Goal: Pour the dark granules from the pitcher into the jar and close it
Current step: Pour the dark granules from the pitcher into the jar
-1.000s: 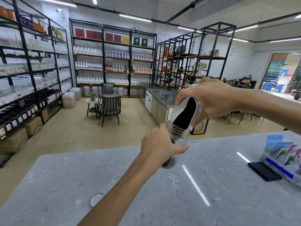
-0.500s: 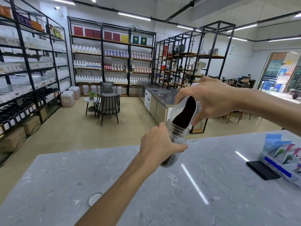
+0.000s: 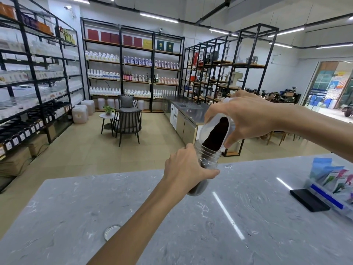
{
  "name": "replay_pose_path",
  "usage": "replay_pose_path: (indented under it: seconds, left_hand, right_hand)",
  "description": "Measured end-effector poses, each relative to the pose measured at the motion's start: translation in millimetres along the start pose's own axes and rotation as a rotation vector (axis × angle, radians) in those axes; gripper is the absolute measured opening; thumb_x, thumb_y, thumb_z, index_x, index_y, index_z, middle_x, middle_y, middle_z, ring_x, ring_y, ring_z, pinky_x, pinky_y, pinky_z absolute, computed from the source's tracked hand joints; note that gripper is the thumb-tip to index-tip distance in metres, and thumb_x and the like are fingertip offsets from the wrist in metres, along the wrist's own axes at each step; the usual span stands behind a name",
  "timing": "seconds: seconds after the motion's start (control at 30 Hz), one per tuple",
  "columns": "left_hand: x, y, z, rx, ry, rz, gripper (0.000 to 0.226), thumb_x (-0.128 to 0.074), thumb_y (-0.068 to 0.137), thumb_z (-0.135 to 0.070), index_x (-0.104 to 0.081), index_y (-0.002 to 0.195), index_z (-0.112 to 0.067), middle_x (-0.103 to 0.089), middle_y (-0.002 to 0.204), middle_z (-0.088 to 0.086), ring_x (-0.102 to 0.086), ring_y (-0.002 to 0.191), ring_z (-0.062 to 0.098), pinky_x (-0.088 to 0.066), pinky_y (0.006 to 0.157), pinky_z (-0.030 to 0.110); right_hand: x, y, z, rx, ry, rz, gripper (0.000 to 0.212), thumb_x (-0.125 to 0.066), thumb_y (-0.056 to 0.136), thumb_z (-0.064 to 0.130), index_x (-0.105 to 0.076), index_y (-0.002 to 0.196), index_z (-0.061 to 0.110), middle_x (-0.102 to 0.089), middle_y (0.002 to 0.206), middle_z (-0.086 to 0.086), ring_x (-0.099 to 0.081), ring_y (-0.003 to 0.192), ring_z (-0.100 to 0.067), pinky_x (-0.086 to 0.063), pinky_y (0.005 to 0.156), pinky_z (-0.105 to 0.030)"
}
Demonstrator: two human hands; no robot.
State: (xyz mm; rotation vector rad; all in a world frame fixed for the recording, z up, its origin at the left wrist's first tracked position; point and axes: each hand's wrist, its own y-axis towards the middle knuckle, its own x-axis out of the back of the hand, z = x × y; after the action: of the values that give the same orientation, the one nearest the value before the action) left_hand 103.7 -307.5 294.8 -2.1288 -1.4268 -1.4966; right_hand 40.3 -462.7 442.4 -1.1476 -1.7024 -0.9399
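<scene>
While tipped mouth-down over one jar (image 3: 207,165), one pitcher (image 3: 214,133) of granules (image 3: 215,135), gripped by right hand (image 3: 246,117); jar clasped by left hand (image 3: 186,172) (one lid (image 3: 110,230) lying nearer on the counter (image 3: 248,226)).

A grey marble-patterned counter (image 3: 191,226) with pale veins fills the lower part of the view, its polished top catching streaks of the ceiling lights. Near the front left edge lies a round white lid (image 3: 110,231), flat on the stone and partly hidden by a forearm. At the right side rests a flat black slab (image 3: 309,200) — just beside a clear tray (image 3: 330,197) with a blue strip, which holds coloured packets. The far edge borders the tiled shop floor.
</scene>
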Motion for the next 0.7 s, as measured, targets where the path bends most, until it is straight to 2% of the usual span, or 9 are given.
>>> replay_pose_path:
  seconds: [0.1,0.2,0.47,0.7]
  left_hand:
    - [0.2,-0.4,0.1,0.001,0.003,-0.004,0.073,-0.074,0.067,-0.072,-0.052,0.108,-0.016,-0.063,0.102,-0.001,-0.058,0.091,0.023,-0.042,0.070,0.033]
    - [0.1,0.0,-0.1,0.000,0.007,-0.001,0.073,-0.074,0.067,-0.072,-0.053,0.110,-0.017,-0.064,0.103,0.000,-0.061,0.094,0.024,-0.046,0.073,0.035]
    - [-1.1,-0.3,-2.0,0.009,0.009,0.002,0.073,-0.074,0.067,-0.073,-0.052,0.107,-0.016,-0.062,0.101,0.000,-0.056,0.088,0.023,-0.040,0.070,0.033]
    - [-0.9,-0.5,-3.2,0.005,0.005,-0.003,0.073,-0.074,0.067,-0.072,-0.052,0.108,-0.015,-0.062,0.102,0.001,-0.059,0.093,0.024,-0.040,0.070,0.033]
  right_hand:
    - [0.9,0.4,0.6,-0.012,0.000,0.006,0.075,-0.084,0.064,0.058,-0.043,0.126,0.045,-0.059,0.125,0.026,-0.052,0.108,-0.005,-0.028,0.104,-0.046]
    - [0.5,1.1,0.9,-0.020,0.001,0.007,0.076,-0.085,0.064,0.057,-0.044,0.126,0.043,-0.057,0.120,0.028,-0.046,0.103,0.000,-0.028,0.106,-0.049]
    - [-0.7,-0.4,-0.2,-0.025,0.020,0.005,0.077,-0.085,0.062,0.059,-0.042,0.125,0.047,-0.059,0.127,0.027,-0.045,0.105,0.003,-0.030,0.103,-0.048]
    - [1.5,-2.2,-2.4,-0.029,0.078,0.005,0.077,-0.085,0.063,0.058,-0.042,0.125,0.048,-0.059,0.126,0.026,-0.048,0.109,0.004,-0.036,0.102,-0.049]
